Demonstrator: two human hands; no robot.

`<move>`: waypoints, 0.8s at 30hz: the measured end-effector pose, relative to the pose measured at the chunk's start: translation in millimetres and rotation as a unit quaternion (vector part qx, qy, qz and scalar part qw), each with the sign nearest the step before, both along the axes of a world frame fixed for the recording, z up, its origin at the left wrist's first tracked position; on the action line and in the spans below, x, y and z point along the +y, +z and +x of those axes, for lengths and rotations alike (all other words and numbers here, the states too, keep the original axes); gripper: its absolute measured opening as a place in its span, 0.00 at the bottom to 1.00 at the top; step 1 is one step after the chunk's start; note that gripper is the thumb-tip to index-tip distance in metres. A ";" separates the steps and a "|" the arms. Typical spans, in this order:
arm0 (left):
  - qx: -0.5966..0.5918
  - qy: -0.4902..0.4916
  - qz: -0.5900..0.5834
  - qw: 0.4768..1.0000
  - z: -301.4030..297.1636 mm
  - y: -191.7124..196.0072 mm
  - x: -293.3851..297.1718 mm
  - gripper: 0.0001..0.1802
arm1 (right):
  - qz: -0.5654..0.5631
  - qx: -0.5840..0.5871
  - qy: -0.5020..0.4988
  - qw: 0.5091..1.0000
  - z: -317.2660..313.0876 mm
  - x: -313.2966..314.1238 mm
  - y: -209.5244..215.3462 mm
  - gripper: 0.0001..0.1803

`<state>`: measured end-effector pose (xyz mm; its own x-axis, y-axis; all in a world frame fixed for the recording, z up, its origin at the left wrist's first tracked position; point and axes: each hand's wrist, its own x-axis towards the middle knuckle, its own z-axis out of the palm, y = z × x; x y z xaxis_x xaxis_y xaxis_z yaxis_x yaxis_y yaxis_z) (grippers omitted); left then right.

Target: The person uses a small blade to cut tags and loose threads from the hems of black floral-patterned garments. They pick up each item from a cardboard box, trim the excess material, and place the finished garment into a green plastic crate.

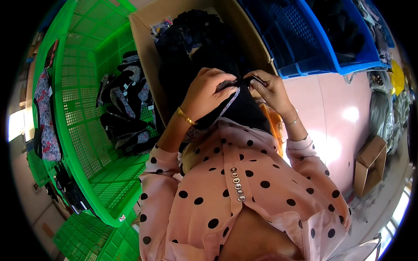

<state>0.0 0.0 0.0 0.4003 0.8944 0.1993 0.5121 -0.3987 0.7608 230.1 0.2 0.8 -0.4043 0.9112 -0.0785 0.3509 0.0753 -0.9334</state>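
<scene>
between the cardboard box [146, 56] and the polka-dot blouse [235, 152] lies a dark garment [246, 111], its edge pinched in the fingers of both left hand [207, 91] and right hand [272, 90]. it looks light, soft and limp, best held along that edge, though shadow hides its folds. the box's wall crowds the left; a pink surface [324, 102] leaves room rightward.

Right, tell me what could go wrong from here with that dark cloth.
The dark cloth between the left grip and the right grip could slip if either loosens. It might get mixed up with the similarly dark pile in the box. The gold bracelet could perhaps snag it.
</scene>
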 end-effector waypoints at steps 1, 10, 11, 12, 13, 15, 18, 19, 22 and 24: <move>0.023 -0.027 0.012 0.999 1.7 -0.4 6.4 0.13 | 0.014 0.015 -0.008 1.000 -3.6 -1.5 2.6 0.11; -0.074 -0.113 -0.285 0.949 3.9 2.5 55.5 0.10 | -0.078 0.055 -0.140 0.986 -0.5 -35.6 -17.2 0.24; -0.082 -0.113 -0.294 0.946 4.0 5.6 57.6 0.10 | -0.101 0.032 -0.126 0.986 -3.8 -40.3 -16.4 0.23; -0.091 -0.117 -0.293 0.945 4.3 6.0 59.9 0.10 | -0.083 0.019 -0.121 0.989 -6.8 -43.5 -19.3 0.23; -0.099 -0.120 -0.292 0.944 4.3 5.3 62.4 0.10 | -0.065 0.006 -0.116 0.991 -11.2 -46.1 -21.0 0.22; -0.103 -0.127 -0.302 0.939 4.4 5.8 66.6 0.09 | -0.037 -0.038 -0.124 0.991 -18.3 -48.6 -24.8 0.22; -0.101 -0.129 -0.313 0.935 4.5 5.6 67.9 0.09 | -0.028 -0.013 -0.126 0.992 -25.8 -44.9 -38.2 0.24; -0.100 -0.128 -0.317 0.935 4.7 5.3 68.3 0.09 | -0.029 -0.020 -0.124 0.992 -27.8 -42.5 -40.1 0.24; -0.106 -0.124 -0.291 0.943 3.4 2.7 68.4 0.11 | -0.038 -0.037 -0.115 0.992 -31.2 -35.2 -43.5 0.24; -0.102 -0.125 -0.288 0.944 4.6 3.0 69.1 0.11 | -0.052 -0.048 -0.107 0.992 -32.5 -31.6 -41.2 0.25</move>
<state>4.6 69.1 3.0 0.6183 0.7610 -0.1963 0.2760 0.0235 0.9609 197.7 -31.4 -40.4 -0.1890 0.9601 -0.2063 0.4363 -0.1061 -0.8935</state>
